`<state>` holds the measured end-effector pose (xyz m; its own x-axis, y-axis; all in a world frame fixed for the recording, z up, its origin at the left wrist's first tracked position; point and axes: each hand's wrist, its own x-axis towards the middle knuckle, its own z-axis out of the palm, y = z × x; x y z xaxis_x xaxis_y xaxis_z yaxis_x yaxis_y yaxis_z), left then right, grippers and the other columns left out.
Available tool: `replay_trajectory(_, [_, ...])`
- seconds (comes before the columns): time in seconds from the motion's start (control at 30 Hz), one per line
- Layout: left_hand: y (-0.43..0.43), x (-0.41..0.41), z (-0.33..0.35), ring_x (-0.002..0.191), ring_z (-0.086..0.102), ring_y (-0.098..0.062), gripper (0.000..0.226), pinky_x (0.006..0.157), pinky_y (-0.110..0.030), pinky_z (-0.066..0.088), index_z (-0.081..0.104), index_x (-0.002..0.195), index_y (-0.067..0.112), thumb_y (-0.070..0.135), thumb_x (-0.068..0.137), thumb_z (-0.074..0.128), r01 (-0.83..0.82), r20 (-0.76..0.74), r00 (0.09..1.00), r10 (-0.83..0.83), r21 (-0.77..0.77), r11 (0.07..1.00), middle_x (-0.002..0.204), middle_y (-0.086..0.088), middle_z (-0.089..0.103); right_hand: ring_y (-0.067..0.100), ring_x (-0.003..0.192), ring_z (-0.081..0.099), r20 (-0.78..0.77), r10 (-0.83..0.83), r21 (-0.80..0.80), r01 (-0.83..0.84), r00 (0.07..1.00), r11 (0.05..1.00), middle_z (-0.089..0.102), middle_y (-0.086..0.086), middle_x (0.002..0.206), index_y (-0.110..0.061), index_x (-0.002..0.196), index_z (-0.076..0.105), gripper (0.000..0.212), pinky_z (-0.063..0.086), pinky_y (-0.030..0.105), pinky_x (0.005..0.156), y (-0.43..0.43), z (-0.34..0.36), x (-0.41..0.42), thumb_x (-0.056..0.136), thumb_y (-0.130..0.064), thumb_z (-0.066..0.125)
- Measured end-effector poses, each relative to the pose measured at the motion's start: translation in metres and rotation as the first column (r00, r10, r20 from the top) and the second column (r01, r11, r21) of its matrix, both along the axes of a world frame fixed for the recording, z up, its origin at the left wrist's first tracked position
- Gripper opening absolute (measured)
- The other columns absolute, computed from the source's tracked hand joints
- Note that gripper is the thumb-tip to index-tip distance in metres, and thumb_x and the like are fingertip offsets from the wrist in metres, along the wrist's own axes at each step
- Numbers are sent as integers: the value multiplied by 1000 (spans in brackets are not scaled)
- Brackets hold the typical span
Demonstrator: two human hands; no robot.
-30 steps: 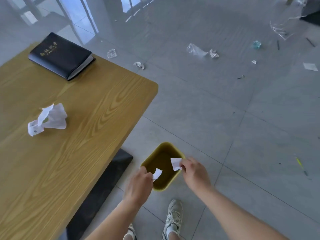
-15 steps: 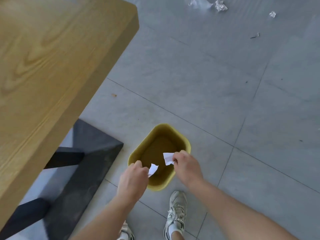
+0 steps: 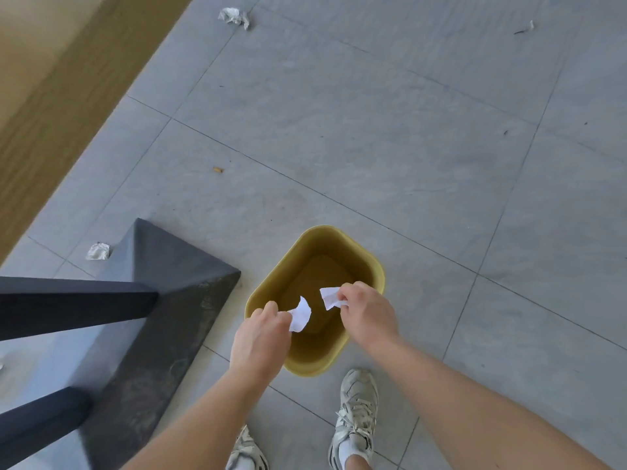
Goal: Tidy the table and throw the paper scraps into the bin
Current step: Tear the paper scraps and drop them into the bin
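A small olive-yellow bin point(image 3: 372, 266) stands on the grey tiled floor just in front of my feet, and its inside looks bare. Both hands hover over its opening. My left hand point(image 3: 259, 337) pinches a white paper scrap point(image 3: 300, 316) above the bin's left side. My right hand point(image 3: 368, 313) pinches a second white paper scrap point(image 3: 329, 296) above the bin's right side. The wooden table point(image 3: 51, 96) shows only as a blurred edge at the upper left.
The table's dark metal base point(image 3: 163, 300) and its legs stand left of the bin. Crumpled paper point(image 3: 98, 251) lies on the floor beside the base, another crumpled piece point(image 3: 234, 16) lies at the top. My two sneakers point(image 3: 356, 408) stand below the bin.
My view has tipped down and moved closer to the bin, so the table top with its book and tissue has left the frame. Both hands still hold their scraps over the bin.
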<state>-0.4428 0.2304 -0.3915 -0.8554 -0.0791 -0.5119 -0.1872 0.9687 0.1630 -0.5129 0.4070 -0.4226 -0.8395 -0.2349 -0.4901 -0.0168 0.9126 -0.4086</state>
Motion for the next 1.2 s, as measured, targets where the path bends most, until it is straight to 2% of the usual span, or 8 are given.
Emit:
replay_trajectory(0.13, [4, 2, -2, 78, 49, -13, 27, 64, -25, 44, 60, 121, 23, 14, 98, 48, -1, -4, 1000, 1, 6, 1000, 100, 3, 54, 26, 98, 57, 4, 31, -10, -31, 1000, 999, 59, 1, 107, -19, 109, 62, 23, 40, 30, 67, 8, -2, 1, 89, -11, 53])
replay_trajectory(0.23, [5, 5, -2, 82, 50, -12, 29, 71, -25, 50, 57, 125, 26, 20, 99, 48, -3, -18, 1000, 3, 14, 1000, 102, 4, 54, 22, 98, 58, -21, 33, -16, -34, 999, 999, 61, -2, 109, -20, 113, 63, 22, 43, 29, 68, 12, -2, 4, 92, -16, 56])
replay_trajectory(0.33, [7, 5, -1, 86, 53, -12, 26, 77, -27, 52, 59, 123, 28, 23, 101, 46, 9, -39, 999, -8, 18, 1000, 106, 4, 57, 21, 98, 57, -18, 31, -14, -31, 999, 999, 61, -2, 109, -21, 114, 62, 23, 47, 31, 70, 13, 0, 4, 92, -18, 56])
replay_trajectory(0.5, [10, 7, 3, 87, 52, -14, 23, 79, -30, 51, 60, 116, 27, 25, 99, 46, -7, -40, 999, 6, -25, 1000, 102, 4, 57, 23, 96, 56, -45, 71, -13, -72, 996, 997, 60, -1, 108, -21, 116, 59, 24, 41, 30, 67, 11, 4, 8, 93, -23, 55])
replay_trajectory(0.83, [9, 9, 32, 95, 47, -17, 26, 94, -36, 44, 52, 116, 28, 38, 94, 43, -22, -40, 999, 19, -72, 997, 103, 5, 53, 24, 99, 54, -58, 134, 65, -130, 989, 989, 57, 0, 108, -22, 120, 52, 29, 42, 33, 66, 9, 42, 12, 94, -33, 52])
replay_trajectory(1.0, [11, 12, 70, 120, 45, -24, 43, 111, -50, 34, 42, 135, 27, 43, 96, 39, -6, -46, 999, 3, -51, 999, 127, 1, 52, 23, 102, 54, -69, 140, 91, -134, 988, 987, 57, 0, 112, -23, 126, 50, 34, 47, 34, 72, 19, 84, 13, 94, -33, 51])
replay_trajectory(1.1, [16, 13, 104, 131, 39, -27, 51, 115, -53, 28, 34, 143, 27, 46, 96, 38, -9, -76, 997, 6, -41, 999, 141, -2, 46, 22, 102, 55, -101, 157, 91, -148, 982, 985, 57, 0, 112, -23, 127, 50, 35, 50, 34, 77, 22, 117, 15, 93, -34, 53])
replay_trajectory(1.2, [21, 18, 144, 135, 36, -28, 52, 116, -54, 24, 32, 144, 27, 48, 96, 35, -6, -93, 996, 2, -44, 999, 145, -3, 44, 22, 103, 56, -118, 175, 91, -165, 977, 982, 58, -1, 115, -23, 127, 50, 36, 51, 35, 78, 23, 154, 19, 93, -34, 53])
